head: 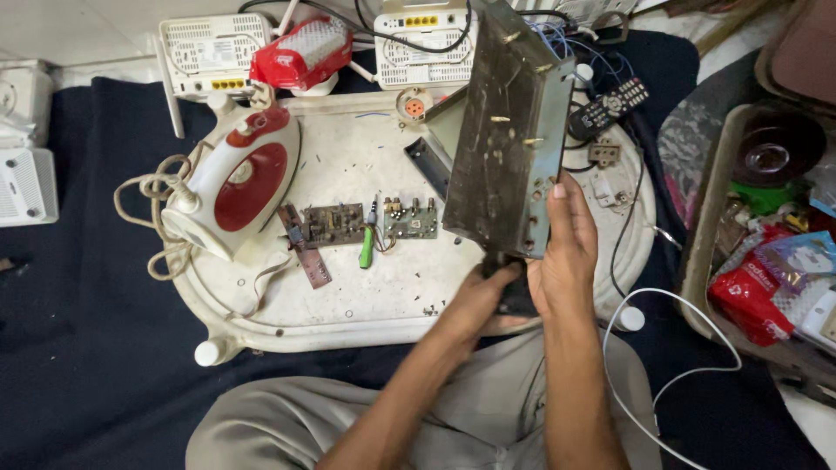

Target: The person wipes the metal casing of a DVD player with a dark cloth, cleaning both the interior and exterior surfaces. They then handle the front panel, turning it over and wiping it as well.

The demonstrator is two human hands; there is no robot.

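Grey-trousered knees at bottom edge. Right hand [566, 261] gripping metal chassis [505, 139] along its right edge, fingers clamped on it, thumb up. Left hand [488, 292] under chassis bottom corner, fingers wrapped on a dark part there. Chassis tilted upright over white tray [348, 305]. On tray: iron [235, 178], two circuit boards [335, 224], green screwdriver [367, 248].

The metal chassis [505, 139] hides the left hand's [488, 292] fingers, apparently curled underneath.
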